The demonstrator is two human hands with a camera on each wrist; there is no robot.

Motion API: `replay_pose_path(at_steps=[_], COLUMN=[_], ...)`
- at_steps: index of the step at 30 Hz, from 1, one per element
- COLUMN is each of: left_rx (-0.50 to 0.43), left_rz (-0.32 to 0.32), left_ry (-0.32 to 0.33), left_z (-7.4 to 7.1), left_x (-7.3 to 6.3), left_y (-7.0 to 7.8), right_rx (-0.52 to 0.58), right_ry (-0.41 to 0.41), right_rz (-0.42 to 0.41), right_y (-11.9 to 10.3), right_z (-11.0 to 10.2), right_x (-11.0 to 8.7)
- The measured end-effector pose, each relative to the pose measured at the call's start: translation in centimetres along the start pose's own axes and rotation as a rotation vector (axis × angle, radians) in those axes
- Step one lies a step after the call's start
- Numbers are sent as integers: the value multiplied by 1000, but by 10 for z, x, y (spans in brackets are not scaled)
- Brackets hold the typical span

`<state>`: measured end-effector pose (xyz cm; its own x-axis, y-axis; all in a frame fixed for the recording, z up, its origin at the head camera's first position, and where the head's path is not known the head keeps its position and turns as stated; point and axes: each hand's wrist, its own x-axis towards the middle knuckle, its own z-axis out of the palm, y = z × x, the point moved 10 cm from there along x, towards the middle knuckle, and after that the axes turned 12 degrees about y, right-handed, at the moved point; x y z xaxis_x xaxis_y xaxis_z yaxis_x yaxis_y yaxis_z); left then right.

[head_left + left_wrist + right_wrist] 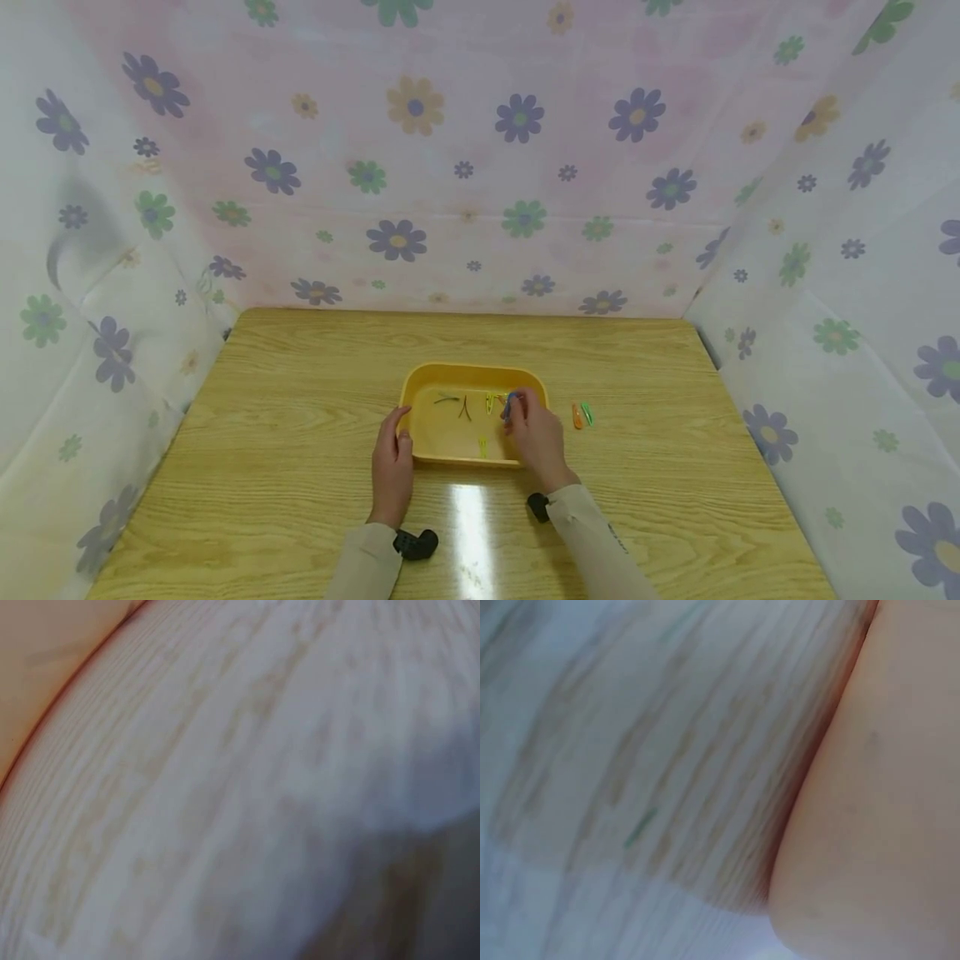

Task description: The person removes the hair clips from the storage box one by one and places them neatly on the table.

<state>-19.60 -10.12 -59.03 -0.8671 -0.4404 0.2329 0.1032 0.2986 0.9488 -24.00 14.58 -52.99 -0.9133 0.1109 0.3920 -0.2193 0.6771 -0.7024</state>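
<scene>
A yellow plastic tray (pixel 450 457) stands on the table with several small hair clips in it. My left hand (pixel 392 471) holds the tray's left rim, its thumb and index fingertip at the edge. Over the tray's right part, my right hand (pixel 538 437) pinches a blue hair clip (pixel 512 403), partly covered by the fingers. Near it lies a yellow hair clip (pixel 490 403), and another yellow clip (pixel 483 448) is closer to the front wall. Farther left are a dark green clip (pixel 447 398) and a reddish-brown clip (pixel 465 408), both looking spread.
Right of the tray, an orange hair clip (pixel 577 417) and a green hair clip (pixel 587 414) lie side by side on the wooden table (pixel 300 400). Flower-patterned cloth (pixel 465 208) closes off the back and both sides. Both wrist views are blurred and mostly show tabletop.
</scene>
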Motion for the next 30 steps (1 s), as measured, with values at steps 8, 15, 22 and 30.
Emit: replay_pose_path(at_steps=[8, 15, 22, 30], left_rx=[-10, -14, -8, 9], left_rz=[-7, -8, -7, -2], left_ry=[0, -4, 4, 11], left_z=[0, 1, 0, -1], left_x=[1, 1, 1, 2], left_y=[-1, -2, -1, 0], right_rx=[136, 439, 635, 729], right_ry=[26, 5, 50, 68], right_rz=[110, 277, 416, 556], right_y=[6, 21, 30, 42], right_z=[-6, -8, -17, -21], right_x=[3, 4, 8, 9])
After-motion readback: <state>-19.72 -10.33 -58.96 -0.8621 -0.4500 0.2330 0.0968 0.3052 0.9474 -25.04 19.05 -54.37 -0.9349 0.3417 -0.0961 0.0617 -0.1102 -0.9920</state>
